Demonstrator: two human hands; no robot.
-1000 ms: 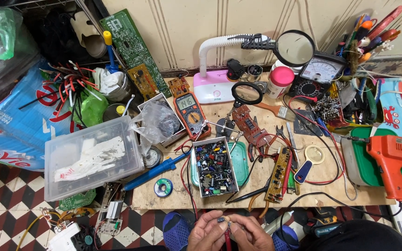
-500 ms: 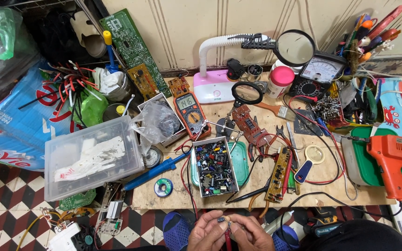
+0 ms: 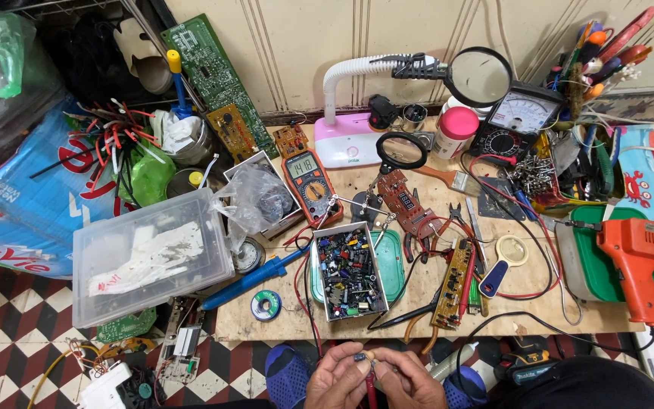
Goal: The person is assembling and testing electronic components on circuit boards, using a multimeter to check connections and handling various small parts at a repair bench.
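Both hands meet at the bottom centre, below the near edge of the wooden board. My left hand and my right hand pinch a small dark electronic part between their fingertips. A red probe lead runs down between the two hands. Just above them stands an open box of several small mixed components on a green lid. Left of that box, red and black leads trail from the orange multimeter, whose display is lit.
A clear plastic bin sits at the left, an orange soldering gun at the right. A pink lamp, magnifier stand, analog meter, circuit boards, solder reel and blue tool crowd the board.
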